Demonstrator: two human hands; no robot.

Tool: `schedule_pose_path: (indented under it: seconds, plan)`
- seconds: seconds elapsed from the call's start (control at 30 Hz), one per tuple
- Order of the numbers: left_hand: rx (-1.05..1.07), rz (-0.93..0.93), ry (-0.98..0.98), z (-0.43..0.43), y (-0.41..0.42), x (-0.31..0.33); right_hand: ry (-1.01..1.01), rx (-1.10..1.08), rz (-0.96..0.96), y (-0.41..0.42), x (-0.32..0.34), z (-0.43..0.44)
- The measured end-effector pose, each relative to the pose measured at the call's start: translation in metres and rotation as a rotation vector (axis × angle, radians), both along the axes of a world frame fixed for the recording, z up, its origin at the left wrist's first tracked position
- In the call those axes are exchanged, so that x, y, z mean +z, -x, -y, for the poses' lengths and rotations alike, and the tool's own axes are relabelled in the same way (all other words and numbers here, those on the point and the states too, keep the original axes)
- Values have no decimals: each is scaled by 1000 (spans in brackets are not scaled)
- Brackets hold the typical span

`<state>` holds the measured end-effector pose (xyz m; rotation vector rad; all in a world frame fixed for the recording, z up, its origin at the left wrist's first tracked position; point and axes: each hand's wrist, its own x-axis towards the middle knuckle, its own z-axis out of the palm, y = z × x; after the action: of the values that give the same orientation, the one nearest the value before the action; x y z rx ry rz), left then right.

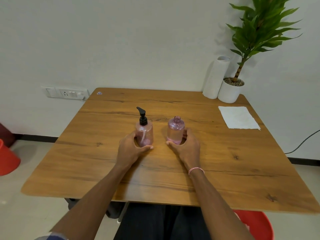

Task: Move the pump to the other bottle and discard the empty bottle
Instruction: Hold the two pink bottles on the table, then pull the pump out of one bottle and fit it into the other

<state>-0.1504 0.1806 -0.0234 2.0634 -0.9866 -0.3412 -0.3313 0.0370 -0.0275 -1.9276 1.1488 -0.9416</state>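
Quick headcount on the desk

Two clear pink plastic bottles, left [144, 135] and right [175, 131], one black pump top [142, 116], one white paper sheet [238, 117], one white paper roll [215, 78], one potted green plant [256, 32], two red plastic buckets, far left [7, 160] and near right [258, 224].

Two glossy, see-through pink plastic bottles [144, 134] [175, 129] stand on a matt, wood-grain table [225, 161] beside textured white paper [239, 117].

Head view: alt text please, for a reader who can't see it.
Two pink bottles stand upright on a wooden table: the left hand cups the pump bottle, the right hand the open bottle.
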Motion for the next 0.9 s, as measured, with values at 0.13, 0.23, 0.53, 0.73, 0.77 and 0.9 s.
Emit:
schedule_pose_path:
  seconds: [0.13, 0.23, 0.53, 0.73, 0.77, 0.9]
  plan:
    - [-11, 6, 12, 0, -3, -4, -2, 0, -14, -1, 0, 0]
    - [-25, -5, 38, 1, -6, -10, -17, 0, -24, -1, -2, 3]
    - [-38, -64, 168, 4, -9, -16, 154, -147, 344, 10, 8, -23]
    - [-49, -111, 324, 7, -6, -13, 388, 59, 409, -33, 48, -61]
    - [-58, -101, 333, 7, -7, -14, 384, 106, 370, -43, 53, -64]
    - [-87, -26, 344, 7, -9, -19, 327, 211, 225, -73, 62, -71]
